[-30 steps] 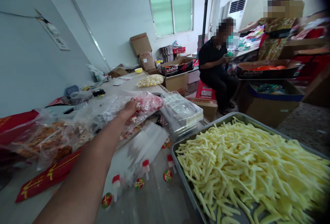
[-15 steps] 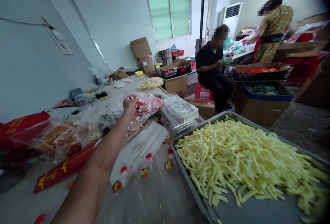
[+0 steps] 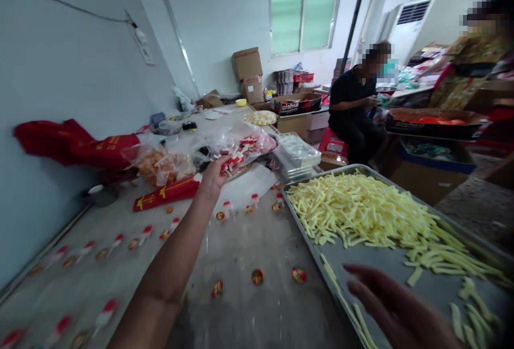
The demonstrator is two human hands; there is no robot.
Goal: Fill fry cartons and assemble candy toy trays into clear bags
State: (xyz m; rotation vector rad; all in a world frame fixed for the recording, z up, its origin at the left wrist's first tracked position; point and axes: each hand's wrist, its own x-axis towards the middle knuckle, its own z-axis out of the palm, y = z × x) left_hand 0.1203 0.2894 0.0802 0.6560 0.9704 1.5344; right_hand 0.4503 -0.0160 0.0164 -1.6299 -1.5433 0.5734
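My left hand [image 3: 214,177] is closed on a clutch of small red-and-white pieces [image 3: 232,164] at the mouth of a clear plastic bag [image 3: 259,143] that holds more of them. Low on the right, my right hand [image 3: 391,298] is blurred, its fingers stretched out and apart over the metal tray [image 3: 375,258]. Nothing shows in it. Pale yellow strips [image 3: 361,207] are heaped in the tray. On the table lie rows of clear wrappers with round red-and-green pieces [image 3: 257,277]; many also carry a red-and-white piece [image 3: 106,314].
Stacked clear plastic trays [image 3: 297,153] stand behind the metal tray. A red printed bag [image 3: 160,194] and a bag of orange-brown pieces [image 3: 164,167] lie left. A seated person [image 3: 355,97] and a standing person [image 3: 466,70] work beyond, near cardboard boxes [image 3: 429,167].
My left hand has drawn back toward me from the bag, with red-and-white pieces in it. My right hand has come into view over the tray. The view has turned left and down.
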